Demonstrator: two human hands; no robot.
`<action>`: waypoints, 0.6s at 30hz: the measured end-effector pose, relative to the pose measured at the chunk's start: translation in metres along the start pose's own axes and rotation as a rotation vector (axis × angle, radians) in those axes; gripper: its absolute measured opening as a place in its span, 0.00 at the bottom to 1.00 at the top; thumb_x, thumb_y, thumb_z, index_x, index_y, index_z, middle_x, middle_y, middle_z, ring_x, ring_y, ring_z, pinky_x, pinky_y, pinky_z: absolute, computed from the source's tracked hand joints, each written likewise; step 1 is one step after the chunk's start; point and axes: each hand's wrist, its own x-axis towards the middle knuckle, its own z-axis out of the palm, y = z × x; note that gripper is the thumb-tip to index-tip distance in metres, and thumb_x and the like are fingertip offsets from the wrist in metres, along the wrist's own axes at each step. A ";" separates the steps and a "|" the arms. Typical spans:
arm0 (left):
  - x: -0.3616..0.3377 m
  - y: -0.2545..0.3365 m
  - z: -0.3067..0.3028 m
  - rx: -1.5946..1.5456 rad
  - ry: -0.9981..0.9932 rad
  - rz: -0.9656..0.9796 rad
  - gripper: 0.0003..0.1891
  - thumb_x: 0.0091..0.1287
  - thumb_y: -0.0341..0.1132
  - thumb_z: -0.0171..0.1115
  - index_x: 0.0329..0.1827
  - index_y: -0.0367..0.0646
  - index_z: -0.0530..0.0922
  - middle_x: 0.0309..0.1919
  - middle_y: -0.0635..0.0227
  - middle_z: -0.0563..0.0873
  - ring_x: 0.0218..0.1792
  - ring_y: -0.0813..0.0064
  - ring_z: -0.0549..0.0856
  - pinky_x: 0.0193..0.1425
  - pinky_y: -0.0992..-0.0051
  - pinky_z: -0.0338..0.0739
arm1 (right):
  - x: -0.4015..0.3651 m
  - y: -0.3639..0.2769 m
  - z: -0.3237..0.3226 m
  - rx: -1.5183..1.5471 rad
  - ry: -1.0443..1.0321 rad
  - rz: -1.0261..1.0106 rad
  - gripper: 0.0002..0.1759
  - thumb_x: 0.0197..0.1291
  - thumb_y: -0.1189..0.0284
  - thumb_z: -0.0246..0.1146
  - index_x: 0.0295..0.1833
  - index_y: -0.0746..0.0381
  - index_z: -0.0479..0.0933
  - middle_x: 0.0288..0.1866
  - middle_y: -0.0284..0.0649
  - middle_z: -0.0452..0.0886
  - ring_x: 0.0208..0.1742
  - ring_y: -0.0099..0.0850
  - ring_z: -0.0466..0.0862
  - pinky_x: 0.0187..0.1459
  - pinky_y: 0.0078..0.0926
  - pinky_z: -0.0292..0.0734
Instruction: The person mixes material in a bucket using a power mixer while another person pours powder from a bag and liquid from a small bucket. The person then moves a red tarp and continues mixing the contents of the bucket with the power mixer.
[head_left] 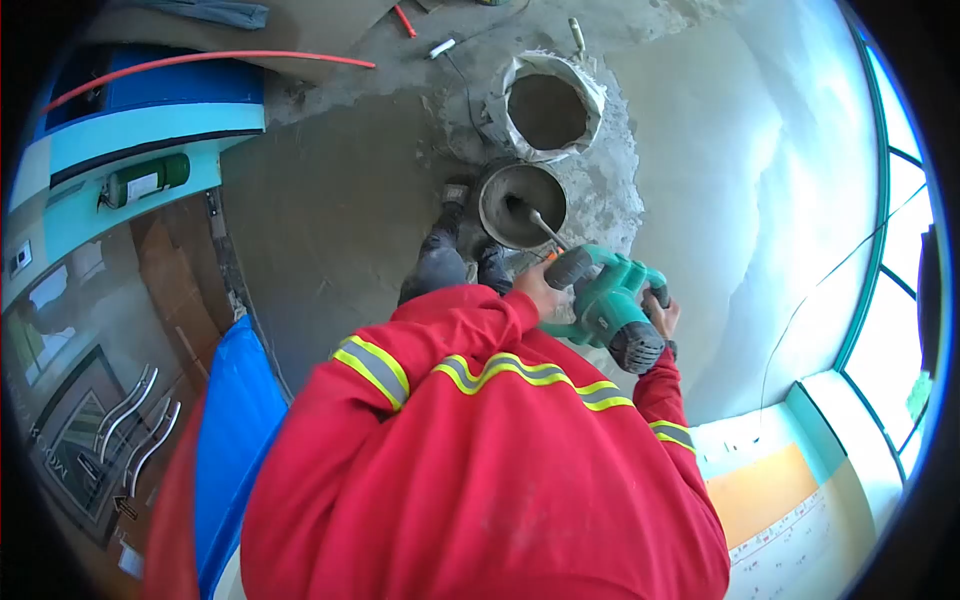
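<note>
A green handheld power mixer (610, 305) is gripped in both of my hands. My left hand (541, 291) is closed around its left handle, and my right hand (662, 318) is wrapped round the right one. From the mixer a metal shaft (548, 230) slants down into a round grey bucket (484, 208) on the floor. Its lower end sits in a dark hollow in the bucket, so the paddle is hidden. Just beyond the bucket stands an open white sack (594, 98) with grey material inside. My feet are beside the bucket.
Smooth, wet-looking grey floor (730, 180) stretches to the right, towards the windows (905, 200). A white-headed roller (442, 48) lies near the sack. On the left are a red pipe (220, 54), a green cylinder (148, 181) and a blue sheet (238, 430).
</note>
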 end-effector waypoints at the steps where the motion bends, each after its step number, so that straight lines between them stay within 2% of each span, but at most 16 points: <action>1: -0.001 0.007 -0.006 0.012 -0.038 -0.042 0.33 0.45 0.41 0.75 0.58 0.43 0.79 0.45 0.50 0.87 0.48 0.55 0.87 0.54 0.63 0.79 | -0.003 0.005 0.005 -0.022 0.029 -0.004 0.15 0.51 0.64 0.71 0.35 0.65 0.82 0.24 0.30 0.79 0.23 0.20 0.75 0.27 0.24 0.70; 2: -0.001 0.004 -0.010 0.112 0.012 0.031 0.31 0.44 0.41 0.77 0.55 0.44 0.81 0.44 0.51 0.87 0.49 0.56 0.87 0.54 0.63 0.79 | -0.014 0.008 0.018 0.156 0.047 0.011 0.15 0.52 0.63 0.71 0.34 0.66 0.82 0.23 0.30 0.78 0.23 0.20 0.75 0.27 0.24 0.70; 3: -0.005 -0.002 -0.011 0.131 -0.009 -0.007 0.31 0.44 0.42 0.77 0.54 0.44 0.81 0.44 0.52 0.88 0.49 0.56 0.87 0.54 0.64 0.79 | -0.021 0.008 0.024 0.080 0.065 -0.015 0.14 0.53 0.64 0.71 0.34 0.66 0.81 0.22 0.31 0.78 0.23 0.21 0.77 0.26 0.24 0.71; 5: 0.003 -0.005 -0.026 0.192 -0.034 -0.053 0.29 0.44 0.42 0.77 0.53 0.45 0.82 0.44 0.53 0.88 0.49 0.56 0.87 0.55 0.64 0.79 | -0.041 -0.004 0.041 0.203 0.080 0.004 0.14 0.53 0.65 0.71 0.32 0.65 0.80 0.22 0.30 0.78 0.21 0.21 0.76 0.25 0.25 0.70; 6: 0.001 -0.005 -0.032 0.176 -0.015 0.030 0.24 0.47 0.37 0.74 0.49 0.42 0.82 0.31 0.55 0.88 0.28 0.64 0.88 0.38 0.66 0.82 | -0.050 -0.003 0.050 0.209 0.095 0.008 0.14 0.53 0.64 0.71 0.32 0.65 0.81 0.22 0.31 0.78 0.20 0.22 0.76 0.24 0.26 0.70; 9: 0.011 -0.022 -0.042 0.309 0.107 0.283 0.22 0.47 0.36 0.74 0.48 0.43 0.83 0.29 0.58 0.88 0.25 0.67 0.87 0.34 0.67 0.81 | -0.052 0.006 0.060 0.138 0.168 -0.055 0.16 0.52 0.60 0.72 0.32 0.64 0.81 0.21 0.32 0.78 0.17 0.22 0.75 0.23 0.27 0.70; 10: 0.014 -0.027 -0.048 0.254 0.002 0.114 0.20 0.48 0.35 0.73 0.46 0.42 0.83 0.27 0.62 0.87 0.21 0.71 0.85 0.29 0.69 0.80 | -0.046 0.015 0.067 0.061 0.205 -0.112 0.17 0.52 0.59 0.72 0.32 0.64 0.81 0.20 0.33 0.78 0.17 0.22 0.75 0.22 0.27 0.69; 11: 0.011 -0.029 -0.052 0.230 -0.011 0.060 0.21 0.47 0.37 0.74 0.46 0.43 0.83 0.32 0.59 0.87 0.29 0.67 0.86 0.37 0.67 0.80 | -0.046 0.023 0.069 -0.023 0.238 -0.159 0.18 0.51 0.58 0.72 0.33 0.63 0.81 0.20 0.34 0.78 0.16 0.23 0.74 0.22 0.27 0.69; 12: 0.013 -0.030 -0.059 0.214 -0.020 0.015 0.23 0.46 0.40 0.75 0.47 0.44 0.84 0.37 0.57 0.88 0.37 0.62 0.87 0.44 0.65 0.80 | -0.060 -0.018 0.070 0.019 0.167 0.018 0.21 0.49 0.56 0.73 0.34 0.64 0.82 0.21 0.37 0.80 0.19 0.26 0.78 0.26 0.30 0.72; 13: 0.016 -0.030 -0.063 0.192 -0.027 -0.029 0.24 0.45 0.42 0.75 0.47 0.45 0.84 0.42 0.54 0.88 0.45 0.57 0.87 0.52 0.64 0.80 | -0.055 -0.014 0.071 0.000 0.181 -0.041 0.21 0.49 0.56 0.73 0.34 0.65 0.82 0.21 0.38 0.80 0.21 0.27 0.79 0.28 0.31 0.73; 15: 0.017 -0.029 -0.067 0.167 -0.028 -0.017 0.23 0.47 0.40 0.74 0.47 0.45 0.84 0.40 0.54 0.88 0.43 0.58 0.88 0.51 0.64 0.80 | -0.047 -0.018 0.075 -0.044 0.199 -0.165 0.21 0.49 0.57 0.73 0.35 0.66 0.81 0.22 0.38 0.81 0.24 0.29 0.80 0.31 0.33 0.74; 18: 0.012 -0.027 -0.075 0.112 -0.031 -0.057 0.21 0.47 0.38 0.73 0.46 0.44 0.84 0.37 0.56 0.89 0.38 0.60 0.88 0.47 0.65 0.81 | -0.048 -0.057 0.073 -0.030 0.102 -0.055 0.22 0.49 0.58 0.72 0.35 0.68 0.81 0.23 0.40 0.81 0.27 0.33 0.81 0.34 0.36 0.75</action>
